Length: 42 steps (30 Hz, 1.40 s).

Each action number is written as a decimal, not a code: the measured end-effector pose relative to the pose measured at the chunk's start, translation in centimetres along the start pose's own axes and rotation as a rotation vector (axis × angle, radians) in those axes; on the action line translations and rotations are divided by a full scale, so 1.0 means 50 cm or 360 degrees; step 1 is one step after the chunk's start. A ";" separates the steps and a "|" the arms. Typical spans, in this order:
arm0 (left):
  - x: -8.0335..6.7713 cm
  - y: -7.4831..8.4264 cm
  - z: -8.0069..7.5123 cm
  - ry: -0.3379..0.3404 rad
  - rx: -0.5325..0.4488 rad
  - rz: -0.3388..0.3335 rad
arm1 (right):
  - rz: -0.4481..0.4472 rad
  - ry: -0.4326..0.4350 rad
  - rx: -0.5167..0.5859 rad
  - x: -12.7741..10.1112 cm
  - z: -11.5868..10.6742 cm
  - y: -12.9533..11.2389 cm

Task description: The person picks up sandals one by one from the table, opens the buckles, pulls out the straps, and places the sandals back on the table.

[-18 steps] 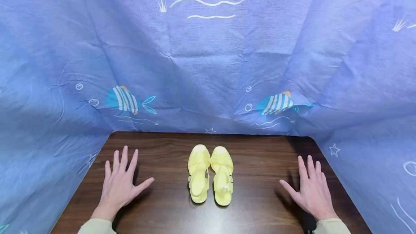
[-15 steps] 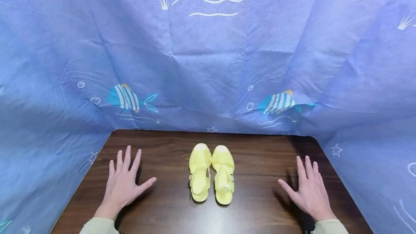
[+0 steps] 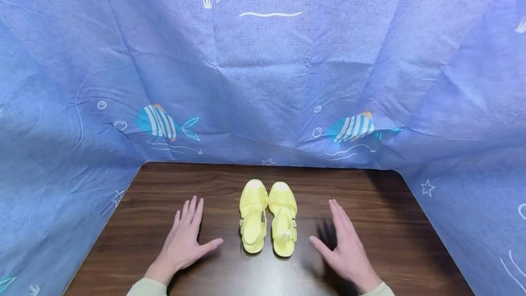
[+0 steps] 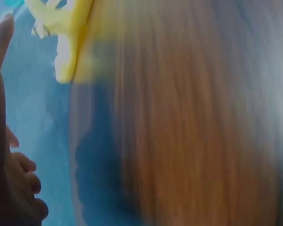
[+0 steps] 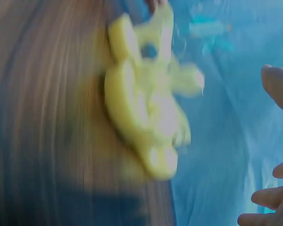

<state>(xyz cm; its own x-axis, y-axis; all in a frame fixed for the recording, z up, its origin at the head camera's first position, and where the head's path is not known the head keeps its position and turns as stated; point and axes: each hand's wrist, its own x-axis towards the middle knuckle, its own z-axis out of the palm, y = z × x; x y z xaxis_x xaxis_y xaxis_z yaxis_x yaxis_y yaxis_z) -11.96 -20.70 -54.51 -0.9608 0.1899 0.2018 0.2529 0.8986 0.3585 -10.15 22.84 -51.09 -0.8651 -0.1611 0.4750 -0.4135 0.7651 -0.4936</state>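
Two pale yellow sandals stand side by side at mid-table, toes pointing away from me. The left sandal [image 3: 253,216] and the right sandal [image 3: 282,218] nearly touch near the toes, and each has a strap with a small buckle on its outer side. My left hand [image 3: 185,241] is left of the pair, fingers straight and thumb spread toward the sandals. On the other side my right hand [image 3: 345,250] mirrors it, thumb pointing inward. Neither hand touches a sandal. Blurred yellow sandals [image 5: 127,94] show in the right wrist view, and part of one sandal [image 4: 68,52] in the left wrist view.
The dark brown wooden table [image 3: 213,177] has rounded far corners. A blue cloth [image 3: 263,90] printed with fish and stars hangs behind it and along both sides. Shadows of the hands fall on the tabletop.
Both hands have moved inward toward the sandals, the left hand to the right and the right hand to the left. Fingers have drawn closer together. The sandals stay in place.
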 end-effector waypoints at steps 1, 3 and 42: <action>0.001 0.009 0.003 -0.0007 -0.0014 0.0018 | -0.0055 0.0015 0.0029 0.002 0.006 -0.014; 0.002 0.026 0.009 -0.0023 -0.0043 0.0055 | -0.0144 0.0021 0.0085 0.007 0.015 -0.040; 0.023 0.151 0.095 -0.0277 -0.0586 0.0126 | -0.0204 -0.0265 0.0214 -0.032 0.215 -0.212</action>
<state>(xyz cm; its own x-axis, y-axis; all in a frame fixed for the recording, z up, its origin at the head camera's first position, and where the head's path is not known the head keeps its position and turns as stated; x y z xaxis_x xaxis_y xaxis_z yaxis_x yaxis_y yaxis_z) -11.68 -11.79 -55.91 -0.9337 0.3449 0.0961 0.3199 0.6830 0.6566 -7.44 8.29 -54.42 -0.8335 -0.3604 0.4188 -0.5472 0.6437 -0.5350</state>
